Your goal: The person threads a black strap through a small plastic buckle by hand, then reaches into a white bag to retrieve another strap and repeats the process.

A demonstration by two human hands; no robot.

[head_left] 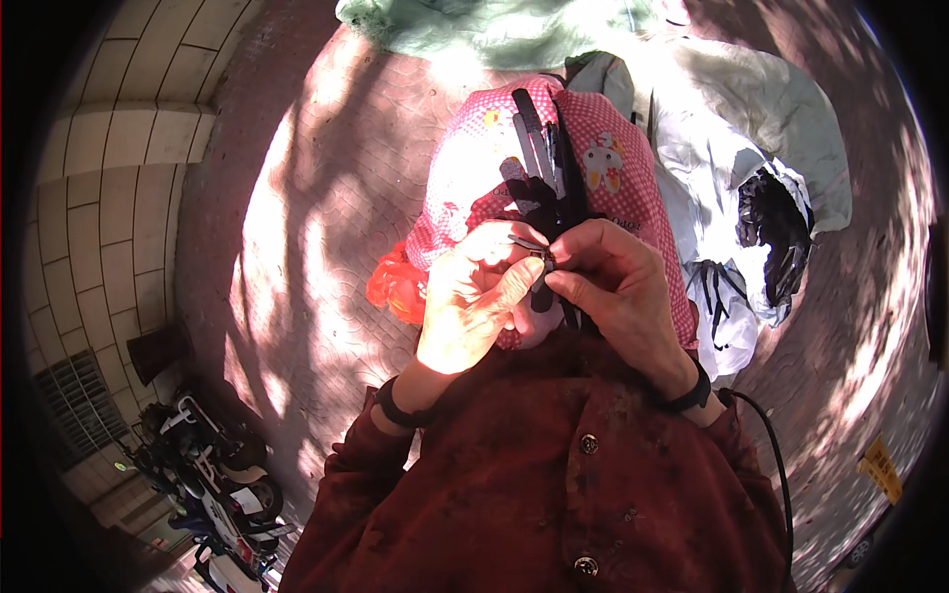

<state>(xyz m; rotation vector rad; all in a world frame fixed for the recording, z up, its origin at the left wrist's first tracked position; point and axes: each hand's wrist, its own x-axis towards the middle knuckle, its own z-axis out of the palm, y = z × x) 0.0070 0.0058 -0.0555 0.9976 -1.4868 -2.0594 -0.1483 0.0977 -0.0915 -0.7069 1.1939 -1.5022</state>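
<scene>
In front of my chest, both hands meet at a black strap with a small buckle-like piece (pixel 541 254). My left hand (pixel 482 298) pinches it between thumb and forefinger, in bright sun. From the other side my right hand (pixel 618 289) grips the same piece with thumb and fingertips. The exact shape of the piece is too small to make out. Just beyond my fingers, a bunch of black straps (pixel 541 148) lies lengthwise on a pink checked cloth (pixel 633 183) with rabbit prints, spread over my lap.
A red plastic bag (pixel 397 287) sits left of my lap. On the right, a white sack (pixel 692 148) holds black straps (pixel 776 232). Pale green sheeting (pixel 504 35) lies ahead on the paving (pixel 326 198). A motorbike (pixel 222 494) stands by the tiled wall (pixel 99 227).
</scene>
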